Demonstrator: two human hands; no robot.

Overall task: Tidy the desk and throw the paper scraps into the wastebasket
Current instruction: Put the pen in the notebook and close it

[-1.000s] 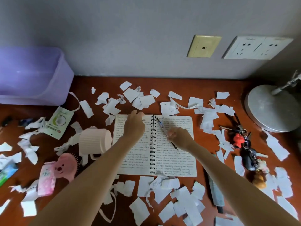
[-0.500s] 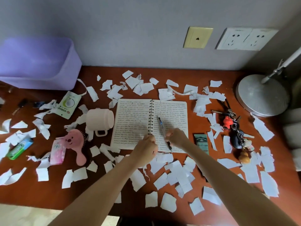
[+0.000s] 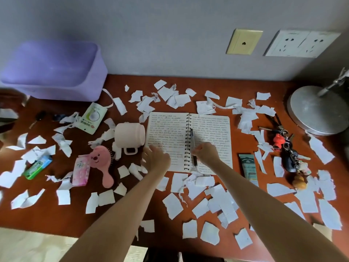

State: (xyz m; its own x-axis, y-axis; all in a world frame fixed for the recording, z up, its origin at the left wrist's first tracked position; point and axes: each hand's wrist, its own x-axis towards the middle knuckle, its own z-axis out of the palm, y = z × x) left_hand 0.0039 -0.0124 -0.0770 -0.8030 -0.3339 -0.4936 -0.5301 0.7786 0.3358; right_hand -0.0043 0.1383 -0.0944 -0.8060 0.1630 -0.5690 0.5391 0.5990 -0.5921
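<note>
Several torn white paper scraps point(image 3: 217, 201) are strewn all over the red-brown desk point(image 3: 56, 216). An open spiral notebook point(image 3: 166, 133) with handwritten pages lies in the middle. A dark pen point(image 3: 193, 140) lies along its spiral. My right hand point(image 3: 206, 154) pinches the pen's lower part over the right page. Over the lower left corner of the left page, my left hand point(image 3: 157, 160) has its fingers spread and holds nothing. The purple wastebasket point(image 3: 54, 72) stands at the back left against the wall.
A cream mug point(image 3: 130, 138) lies on its side left of the notebook, by a pink hairbrush point(image 3: 103, 161), a pink packet point(image 3: 81, 171) and a green box point(image 3: 37, 167). Right: a tube point(image 3: 249, 167), a bunch of keys point(image 3: 287, 148), a lamp base point(image 3: 317, 110).
My left hand went from the top of the left page down to its lower left corner, and its fingers have spread. My right hand has stayed on the pen.
</note>
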